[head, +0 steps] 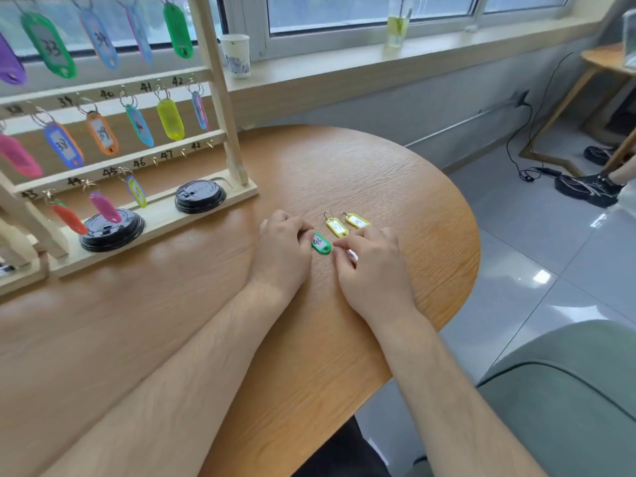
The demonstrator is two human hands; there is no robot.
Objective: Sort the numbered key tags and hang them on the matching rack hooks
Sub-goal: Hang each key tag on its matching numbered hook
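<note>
Tag (pixel 322 243) marked 46 sits under left hand's (pixel 284 251) curled fingers (pixel 306 234).

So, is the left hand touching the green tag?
Touching. The head view shows the left hand with fingers curled over one end of the green tag, no gap.

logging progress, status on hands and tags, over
Left hand grips green tag on table. Right hand over pale tag, grip unclear. Two yellow tags loose beyond. Hooks 46-48 bare.
</note>
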